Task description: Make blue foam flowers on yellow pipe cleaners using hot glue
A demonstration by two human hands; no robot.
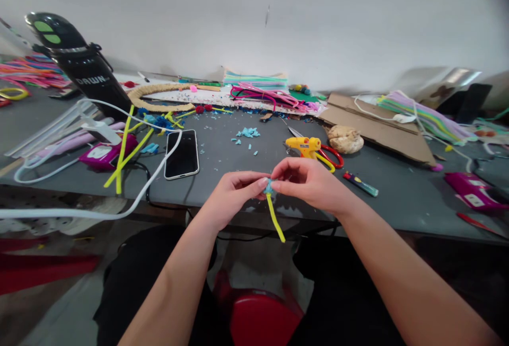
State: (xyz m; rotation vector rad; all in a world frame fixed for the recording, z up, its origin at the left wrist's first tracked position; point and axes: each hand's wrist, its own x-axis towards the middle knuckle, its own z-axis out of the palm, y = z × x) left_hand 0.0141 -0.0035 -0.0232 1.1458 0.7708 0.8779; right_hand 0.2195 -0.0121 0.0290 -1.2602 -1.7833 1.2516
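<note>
2 hands are together in front of you, just above the table's (222,149) near edge, with fingertips closed on 1 small blue piece (269,187). Your left hand (243,189) pinches it from the left between thumb and fingers; your right hand (299,179) closes on it from the right, though your fingers hide the exact contact. From the piece, 1 yellow stem (275,218) hangs down, slightly tilted, its lower end free.

To do this well, let your left pinch steady the join and your right fingertips do the fine shaping. Press lightly: the piece looks soft and would probably crush. Keep the stem clear of your wrists so it doesn't twist. It may help to work further over the table, so dropped bits land near the blue scraps (248,132). Mind the glue gun (305,147), lying beyond your right hand beside the scissors (337,156); its tip could be hot.
</note>
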